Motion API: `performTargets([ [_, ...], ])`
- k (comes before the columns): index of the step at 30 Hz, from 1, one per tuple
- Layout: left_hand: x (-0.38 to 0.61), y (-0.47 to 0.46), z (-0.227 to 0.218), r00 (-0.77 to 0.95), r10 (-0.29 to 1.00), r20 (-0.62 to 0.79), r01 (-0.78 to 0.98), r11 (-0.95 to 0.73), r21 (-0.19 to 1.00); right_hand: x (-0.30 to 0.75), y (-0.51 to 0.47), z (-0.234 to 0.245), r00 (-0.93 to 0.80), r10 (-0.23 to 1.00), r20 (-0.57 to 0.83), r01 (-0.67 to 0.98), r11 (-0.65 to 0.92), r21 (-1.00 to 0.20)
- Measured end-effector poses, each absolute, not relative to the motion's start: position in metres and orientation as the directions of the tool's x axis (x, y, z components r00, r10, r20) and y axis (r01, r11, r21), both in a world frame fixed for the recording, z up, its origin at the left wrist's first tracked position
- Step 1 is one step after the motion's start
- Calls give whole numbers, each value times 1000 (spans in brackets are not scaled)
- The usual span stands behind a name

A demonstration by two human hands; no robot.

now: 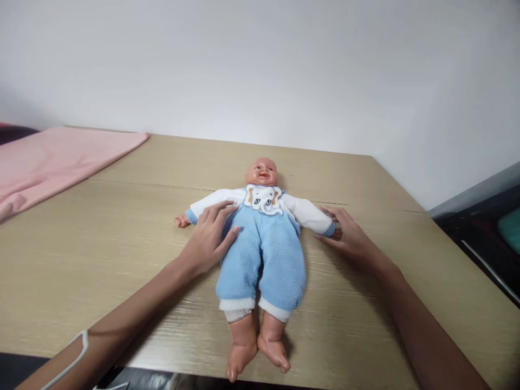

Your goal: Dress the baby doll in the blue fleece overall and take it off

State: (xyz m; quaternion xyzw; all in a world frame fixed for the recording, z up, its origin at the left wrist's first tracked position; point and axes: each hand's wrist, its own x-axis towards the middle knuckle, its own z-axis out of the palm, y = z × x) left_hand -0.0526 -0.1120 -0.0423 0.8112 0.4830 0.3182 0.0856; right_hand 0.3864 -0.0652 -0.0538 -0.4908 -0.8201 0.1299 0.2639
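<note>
A baby doll [260, 244] lies on its back on the wooden table, head toward the wall and bare feet toward me. It wears light blue fleecy overalls with white sleeves and an elephant-face bib [263, 199]. My left hand [211, 233] rests along the doll's side at the left, fingers apart, partly over the sleeve and the overalls. At the right, my right hand [347, 233] is around the doll's cuff and small hand, with its thumb and fingers spread to either side.
A pink cloth [60, 162] is spread over the left end of the table [134, 238]. Behind the table rises a white wall [260, 70]. A dark object with a greenish panel [509, 230] stands beyond the right edge. A white cord [77, 349] crosses my left forearm.
</note>
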Motion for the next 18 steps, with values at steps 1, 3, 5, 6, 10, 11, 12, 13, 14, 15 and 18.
performTargets([
  [1,-53,-108,-39,327,827,458,711,-534,456,391,-64,-54,-378,879,290,745,475,-468],
  [3,-52,-104,-32,308,807,504,670,-560,488,397,-62,-54,-377,887,266,762,460,-455],
  [5,-49,-112,-28,283,808,517,642,-560,524,398,-61,-54,-381,889,254,768,457,-448],
  [6,-46,-122,-27,273,821,502,639,-545,543,397,-62,-53,-385,888,252,768,460,-446],
  [10,-35,-189,-36,237,915,328,695,-395,601,389,-64,-52,-415,877,244,761,481,-435],
  [11,-32,-208,-41,209,935,287,710,-347,613,388,-65,-52,-421,874,244,760,487,-431],
  [12,-30,-226,-46,178,952,248,716,-299,631,387,-65,-52,-426,871,243,758,490,-430],
  [13,-28,-241,-51,159,963,218,714,-265,648,386,-65,-52,-428,870,243,757,492,-429],
  [14,-27,-253,-55,152,967,202,702,-250,667,386,-64,-53,-427,871,244,757,492,-430],
  [15,-27,-263,-59,147,971,189,688,-238,685,386,-64,-53,-424,871,247,757,491,-431],
  [18,-27,-275,-64,154,978,141,648,-208,733,387,-62,-56,-416,874,251,760,485,-432],
])
